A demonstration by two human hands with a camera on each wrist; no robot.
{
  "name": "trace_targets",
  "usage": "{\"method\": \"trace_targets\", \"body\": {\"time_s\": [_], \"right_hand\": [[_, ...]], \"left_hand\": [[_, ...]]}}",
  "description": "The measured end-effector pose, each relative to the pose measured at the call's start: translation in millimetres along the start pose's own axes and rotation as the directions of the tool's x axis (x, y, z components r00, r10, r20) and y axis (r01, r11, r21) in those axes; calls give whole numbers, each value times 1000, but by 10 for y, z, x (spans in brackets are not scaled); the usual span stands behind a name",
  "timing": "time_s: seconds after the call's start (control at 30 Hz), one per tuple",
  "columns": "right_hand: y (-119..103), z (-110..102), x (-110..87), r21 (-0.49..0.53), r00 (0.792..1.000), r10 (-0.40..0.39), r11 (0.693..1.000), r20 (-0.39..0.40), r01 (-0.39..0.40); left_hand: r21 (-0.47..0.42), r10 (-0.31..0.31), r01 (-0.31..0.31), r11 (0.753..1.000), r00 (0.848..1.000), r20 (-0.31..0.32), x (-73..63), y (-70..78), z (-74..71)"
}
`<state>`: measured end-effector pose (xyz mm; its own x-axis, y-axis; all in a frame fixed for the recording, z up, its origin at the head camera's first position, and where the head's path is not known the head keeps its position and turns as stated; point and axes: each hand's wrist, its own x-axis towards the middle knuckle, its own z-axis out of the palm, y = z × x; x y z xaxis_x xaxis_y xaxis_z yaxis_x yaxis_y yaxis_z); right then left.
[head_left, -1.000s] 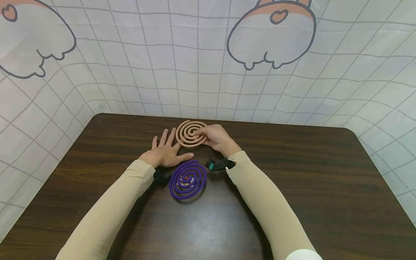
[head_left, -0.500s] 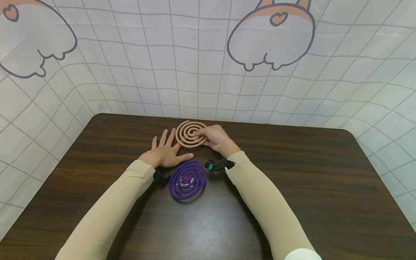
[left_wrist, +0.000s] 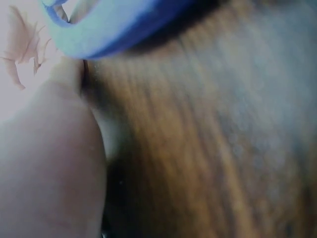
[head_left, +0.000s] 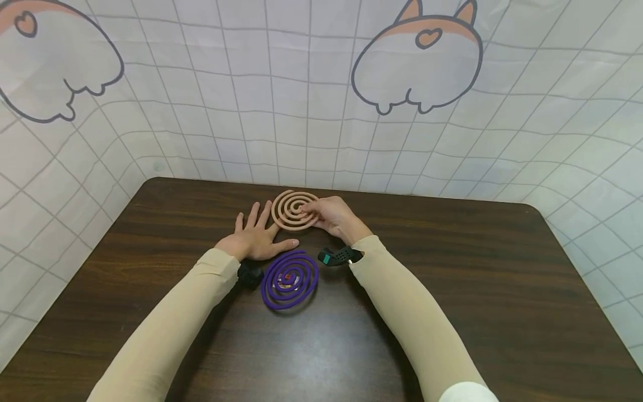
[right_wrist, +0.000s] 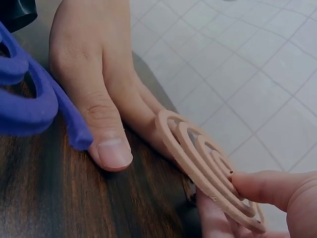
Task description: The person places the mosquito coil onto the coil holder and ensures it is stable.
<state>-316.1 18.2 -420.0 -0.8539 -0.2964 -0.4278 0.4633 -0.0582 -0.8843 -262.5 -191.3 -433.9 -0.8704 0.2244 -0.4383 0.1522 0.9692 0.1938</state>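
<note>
My left hand (head_left: 253,239) lies palm down near the back of the table, its fingers spread wide. Between thumb and fingers, my right hand (head_left: 337,216) pinches the right side of a tan mosquito coil (right_wrist: 198,179). The coil's left edge overlaps the left forefinger in the head view, and the right wrist view shows it tilted beside that hand. A purple mosquito coil (right_wrist: 29,109) is just nearer than the left thumb, whose tip meets the coil's loose end in the right wrist view. Under the purple coil's middle shows a small printed piece (head_left: 287,281), partly hidden.
The dark wood table (head_left: 452,268) has its back edge just beyond the tan coil. A white gridded cloth (head_left: 321,128) with cartoon animals hangs behind and at both sides. Black straps (head_left: 340,256) circle the wrists, close to the purple coil.
The head view has tilted up a little, so the scene sits slightly lower. Both hands and both mosquito coils keep their places, the right hand still pinching the tan one.
</note>
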Motion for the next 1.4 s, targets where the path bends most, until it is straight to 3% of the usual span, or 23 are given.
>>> {"method": "trace_targets", "body": {"time_s": [0.77, 1.07, 1.4], "right_hand": [[7, -44, -31, 54, 1000, -12, 998, 15, 11], [10, -45, -35, 51, 1000, 0, 999, 9, 0], [3, -53, -77, 55, 1000, 5, 998, 6, -6]], "left_hand": [[9, 5, -4, 1000, 1000, -23, 13, -6, 7], [53, -11, 11, 999, 1000, -8, 21, -6, -11], [53, 20, -21, 998, 1000, 15, -34, -36, -81]]}}
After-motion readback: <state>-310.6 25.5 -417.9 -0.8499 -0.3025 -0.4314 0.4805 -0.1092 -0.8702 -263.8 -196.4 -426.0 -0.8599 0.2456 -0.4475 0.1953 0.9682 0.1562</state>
